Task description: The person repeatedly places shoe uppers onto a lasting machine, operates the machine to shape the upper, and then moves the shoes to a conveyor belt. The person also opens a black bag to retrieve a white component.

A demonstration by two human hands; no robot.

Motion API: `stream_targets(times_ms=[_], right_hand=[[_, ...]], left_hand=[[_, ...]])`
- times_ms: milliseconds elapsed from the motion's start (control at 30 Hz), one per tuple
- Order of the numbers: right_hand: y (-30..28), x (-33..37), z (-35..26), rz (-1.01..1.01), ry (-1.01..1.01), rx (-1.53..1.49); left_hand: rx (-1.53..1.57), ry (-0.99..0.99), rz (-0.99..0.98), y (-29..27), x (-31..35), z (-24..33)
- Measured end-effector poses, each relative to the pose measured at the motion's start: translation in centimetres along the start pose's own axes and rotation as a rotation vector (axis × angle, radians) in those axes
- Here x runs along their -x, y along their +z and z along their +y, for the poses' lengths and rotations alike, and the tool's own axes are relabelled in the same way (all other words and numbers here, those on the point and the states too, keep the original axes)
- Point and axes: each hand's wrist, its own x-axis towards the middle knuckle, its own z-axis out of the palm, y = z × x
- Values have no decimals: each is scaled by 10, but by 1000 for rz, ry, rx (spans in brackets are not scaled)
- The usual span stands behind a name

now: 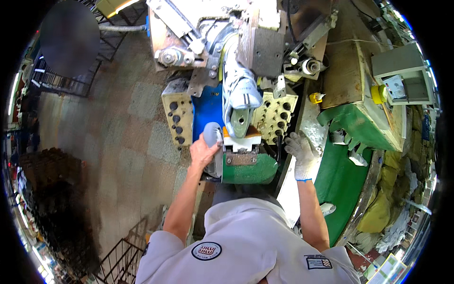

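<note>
Grey patchy floor spreads on my left, with a green bench (338, 177) on the right. My bare left hand (202, 154) curls its fingers around a grey rounded piece (211, 133) beside the white shoe (239, 90) mounted upside down in the machine (246, 47). My gloved right hand (302, 151) rests with fingers loosely spread on the bench edge, holding nothing.

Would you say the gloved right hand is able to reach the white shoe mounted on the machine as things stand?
Probably yes: the right hand hovers just right of the white shoe, with nothing visible between them.
</note>
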Motion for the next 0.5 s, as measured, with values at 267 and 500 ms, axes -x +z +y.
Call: stream_targets(times_ms=[267, 500], right_hand=[[79, 73, -47, -482, -90, 8], [63, 45, -65, -763, 94, -127]], left_hand=[[942, -8, -15, -198, 98, 138], [1010, 244, -358, -121, 79, 259]])
